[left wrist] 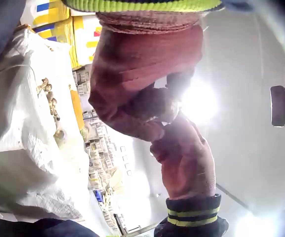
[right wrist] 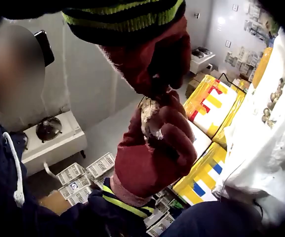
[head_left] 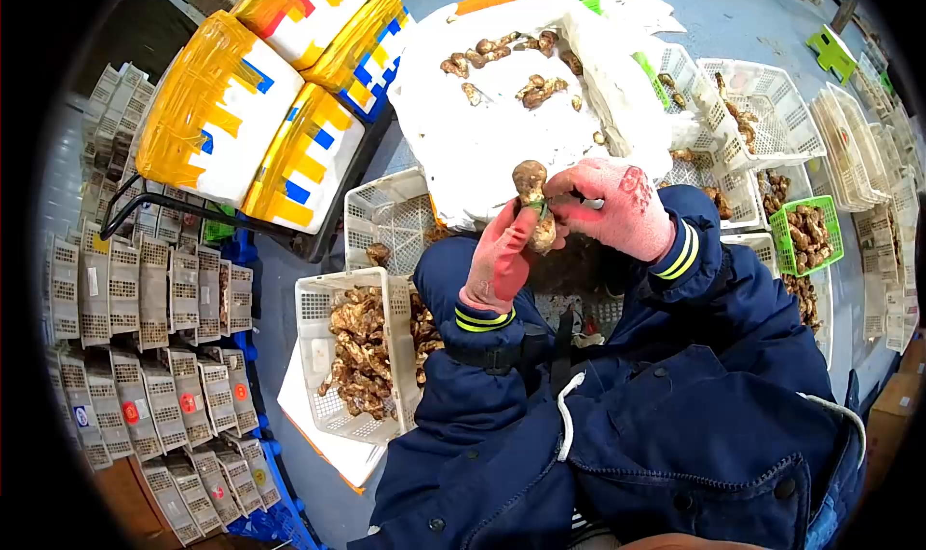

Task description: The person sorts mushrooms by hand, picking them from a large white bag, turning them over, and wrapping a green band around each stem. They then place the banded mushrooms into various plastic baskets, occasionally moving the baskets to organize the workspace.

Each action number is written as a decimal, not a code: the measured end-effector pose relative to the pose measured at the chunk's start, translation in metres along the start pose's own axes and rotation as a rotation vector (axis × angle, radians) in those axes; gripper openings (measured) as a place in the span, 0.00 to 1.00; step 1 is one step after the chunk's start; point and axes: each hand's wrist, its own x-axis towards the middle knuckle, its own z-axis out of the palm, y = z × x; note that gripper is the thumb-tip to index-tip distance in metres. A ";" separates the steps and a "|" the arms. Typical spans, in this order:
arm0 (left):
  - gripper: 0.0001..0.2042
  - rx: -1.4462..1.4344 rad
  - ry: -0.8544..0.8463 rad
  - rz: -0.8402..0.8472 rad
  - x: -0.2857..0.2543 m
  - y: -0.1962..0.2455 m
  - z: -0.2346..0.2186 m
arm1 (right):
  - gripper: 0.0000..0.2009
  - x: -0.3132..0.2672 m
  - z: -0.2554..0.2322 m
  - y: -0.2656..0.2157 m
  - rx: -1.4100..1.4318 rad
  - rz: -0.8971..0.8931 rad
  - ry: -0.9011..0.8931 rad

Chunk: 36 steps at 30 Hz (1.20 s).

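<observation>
A brown-capped mushroom (head_left: 530, 181) with a pale stem stands nearly upright between the two hands in the head view. My left hand (head_left: 501, 259), in a pink-red glove, grips its stem. The gloved right hand (head_left: 617, 207) is close against the stem from the other side, fingers curled, with a small grey metallic-looking piece (head_left: 592, 203) showing between them; its kind I cannot tell. A thin dark-green strip crosses the stem where the hands meet. In the right wrist view the pale, dirt-flecked mushroom (right wrist: 149, 116) shows between the left thumb and fingers.
Ahead, a white-lined box (head_left: 463, 130) carries several mushrooms. White baskets (head_left: 307, 309) of mushrooms stand at left and right, with a green basket (head_left: 837, 224) on the right. Taped foam boxes (head_left: 256, 116) sit on a cart at the left, near stacked crates (head_left: 154, 289).
</observation>
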 end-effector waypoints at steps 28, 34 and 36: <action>0.19 0.299 -0.013 0.054 0.004 -0.014 0.008 | 0.11 -0.008 0.000 0.001 -0.117 -0.073 -0.020; 0.19 0.215 0.029 0.043 0.000 -0.012 0.017 | 0.06 -0.013 0.003 -0.005 0.171 0.200 0.093; 0.19 0.120 0.020 0.066 -0.001 -0.008 0.022 | 0.06 -0.011 -0.001 -0.007 0.202 0.213 0.148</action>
